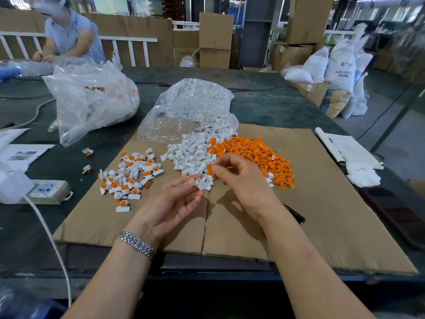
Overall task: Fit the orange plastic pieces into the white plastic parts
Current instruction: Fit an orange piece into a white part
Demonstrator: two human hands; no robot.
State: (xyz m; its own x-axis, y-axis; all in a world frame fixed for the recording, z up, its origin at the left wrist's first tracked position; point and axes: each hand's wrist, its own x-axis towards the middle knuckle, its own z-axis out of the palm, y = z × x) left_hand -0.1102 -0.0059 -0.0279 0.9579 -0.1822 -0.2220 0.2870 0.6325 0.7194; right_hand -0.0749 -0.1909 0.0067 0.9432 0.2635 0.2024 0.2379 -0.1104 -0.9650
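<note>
Two hands meet — left hand [174,199] pinching a white part [203,184], right hand [239,176] pinching an orange piece [209,169] — misalignment could jam it.

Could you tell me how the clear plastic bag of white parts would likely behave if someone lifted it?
The clear plastic bag of white parts looks thin and crumpled, so probably floppy. Its mouth lies open toward the brown cardboard sheet, so parts would likely spill.
</note>
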